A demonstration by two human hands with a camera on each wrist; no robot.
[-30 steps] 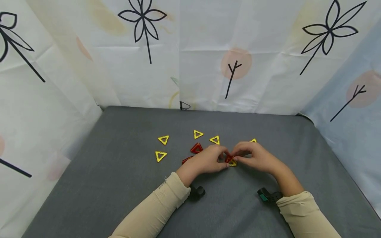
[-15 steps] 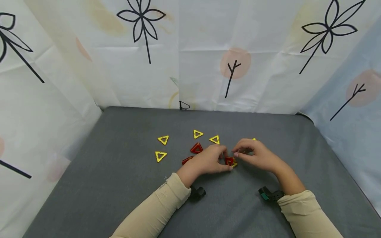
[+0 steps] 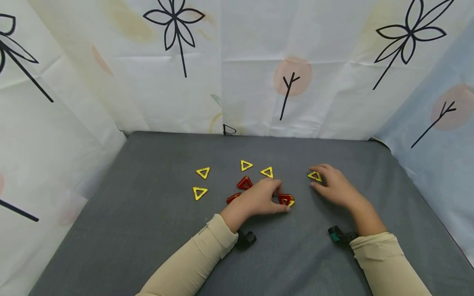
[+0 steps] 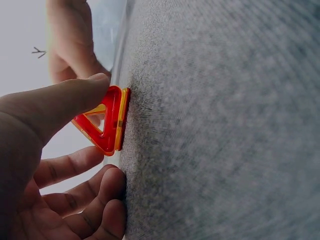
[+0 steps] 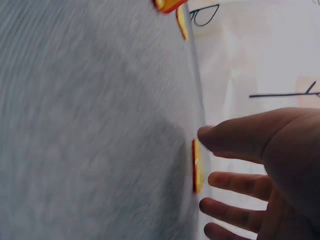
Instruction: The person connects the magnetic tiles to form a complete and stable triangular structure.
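In the head view my left hand (image 3: 255,199) holds a small build of triangular tiles (image 3: 284,197) between thumb and index finger. The left wrist view shows a red triangle tile (image 4: 116,112) leaning up from a flat yellow-and-red piece (image 4: 122,131); the thumb lies at its top corner, the index fingertip by the lower one. To the right, my right hand (image 3: 337,187) has its thumb and fingers spread around a flat yellow triangle tile (image 3: 314,179). From the right wrist, that tile (image 5: 198,172) lies on the cloth just beyond the thumb tip.
Two yellow triangles (image 3: 203,169) lie at the left, and two more, one a yellow triangle (image 3: 266,175), behind my left hand. A red triangular build (image 3: 245,187) and another red piece (image 3: 232,198) sit beside the left wrist. A patterned curtain (image 3: 252,94) borders the grey table (image 3: 155,246).
My right hand has left the tile build and moved right and away to the lone yellow triangle, its fingers spreading. The left hand has stayed at the build.
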